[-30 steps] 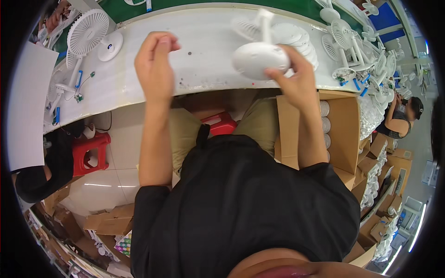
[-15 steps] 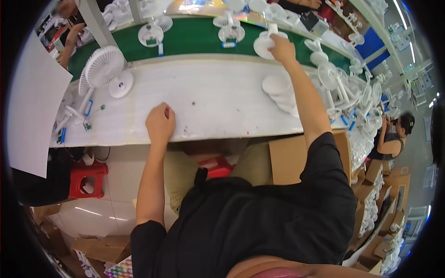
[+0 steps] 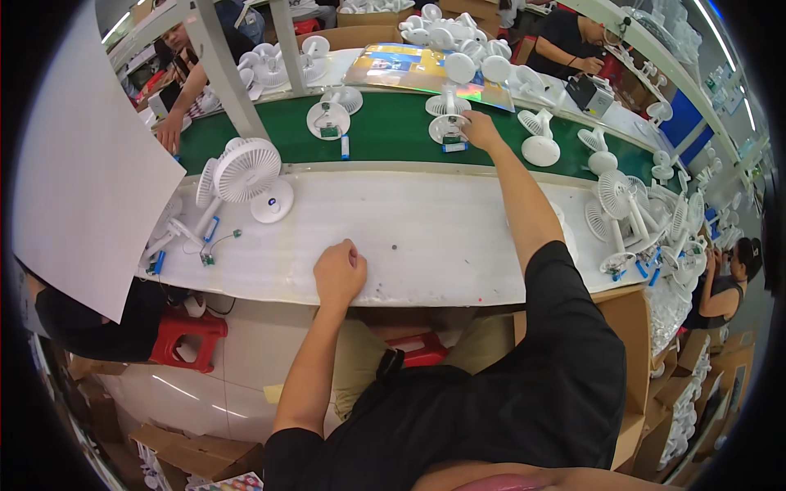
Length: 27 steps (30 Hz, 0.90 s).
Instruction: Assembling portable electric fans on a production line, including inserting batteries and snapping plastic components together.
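Note:
My right hand [image 3: 480, 131] reaches across to the green conveyor belt [image 3: 385, 131], its fingers closed at the edge of a small white fan [image 3: 447, 125]. That fan's round base is uncovered, with a green circuit board and a blue battery [image 3: 454, 148] beside it. My left hand [image 3: 340, 274] rests as a loose fist near the front edge of the white worktable [image 3: 426, 213]; nothing shows in it. Just right of the reached fan stands another white fan [image 3: 540, 147] with a plain, closed base. Farther left on the belt lies a similar open-based fan [image 3: 329, 119] with its battery.
Left on the table are white fans [image 3: 248, 170] and loose boards with batteries [image 3: 210, 229]. More fans [image 3: 626, 204] crowd the right end, and white discs [image 3: 565, 233] lie partly behind my forearm. A metal post [image 3: 225, 69] rises at left. Co-workers sit around.
My right hand has left the closed-base fan and moved left to the open-based fan. My view has tilted up, so the table sits lower. My left hand remains a fist on the table.

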Each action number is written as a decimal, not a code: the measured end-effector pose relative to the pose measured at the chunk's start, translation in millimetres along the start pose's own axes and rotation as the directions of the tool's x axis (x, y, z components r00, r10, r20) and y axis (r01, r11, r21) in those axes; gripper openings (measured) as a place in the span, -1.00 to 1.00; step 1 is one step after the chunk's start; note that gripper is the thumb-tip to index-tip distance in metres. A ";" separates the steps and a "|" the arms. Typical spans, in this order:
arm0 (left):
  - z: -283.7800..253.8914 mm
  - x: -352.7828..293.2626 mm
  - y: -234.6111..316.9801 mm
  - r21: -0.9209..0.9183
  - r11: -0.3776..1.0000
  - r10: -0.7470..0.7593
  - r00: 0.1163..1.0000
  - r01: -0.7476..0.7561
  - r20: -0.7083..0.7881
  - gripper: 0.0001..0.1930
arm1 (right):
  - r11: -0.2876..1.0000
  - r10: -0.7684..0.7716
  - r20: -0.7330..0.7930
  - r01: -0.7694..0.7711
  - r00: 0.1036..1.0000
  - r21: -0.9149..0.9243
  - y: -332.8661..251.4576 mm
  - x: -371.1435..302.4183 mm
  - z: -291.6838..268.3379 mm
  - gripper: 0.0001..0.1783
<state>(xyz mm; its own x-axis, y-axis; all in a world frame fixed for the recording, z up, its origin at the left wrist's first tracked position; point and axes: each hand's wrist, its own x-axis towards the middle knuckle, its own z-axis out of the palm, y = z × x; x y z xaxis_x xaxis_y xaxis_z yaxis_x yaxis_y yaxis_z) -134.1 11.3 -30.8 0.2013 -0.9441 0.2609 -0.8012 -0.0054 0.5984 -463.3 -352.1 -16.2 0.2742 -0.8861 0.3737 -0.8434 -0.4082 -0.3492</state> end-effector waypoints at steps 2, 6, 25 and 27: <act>-2.6 -2.3 -0.7 0.040 0.999 -0.011 1.000 0.011 -0.003 -0.92 | 0.992 -0.045 0.054 0.039 0.998 0.116 -33.4 -10.7 -12.2 -0.72; -2.9 -5.1 1.2 -0.084 0.995 -0.048 0.999 0.049 0.019 -0.93 | 0.929 0.008 0.125 -0.054 0.992 0.366 -99.8 -66.1 -57.6 -0.78; -89.6 -33.0 121.0 -0.713 0.669 0.204 0.975 -0.208 -0.093 -0.86 | 0.154 0.165 0.251 -0.277 0.954 0.949 -298.2 -293.1 -155.3 -0.77; -93.4 -40.6 128.7 -0.783 0.616 0.092 0.995 -0.086 -0.037 -0.88 | 0.431 0.178 0.018 -0.094 0.984 0.897 -302.2 -293.6 -160.7 -0.76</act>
<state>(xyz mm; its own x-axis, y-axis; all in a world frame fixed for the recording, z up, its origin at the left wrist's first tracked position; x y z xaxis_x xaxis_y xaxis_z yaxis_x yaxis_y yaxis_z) -192.7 79.7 106.4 0.1476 -0.9279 0.3424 -0.0690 0.3357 0.9394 -363.2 66.7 117.7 0.1278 -0.9483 0.2905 0.0251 -0.2897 -0.9568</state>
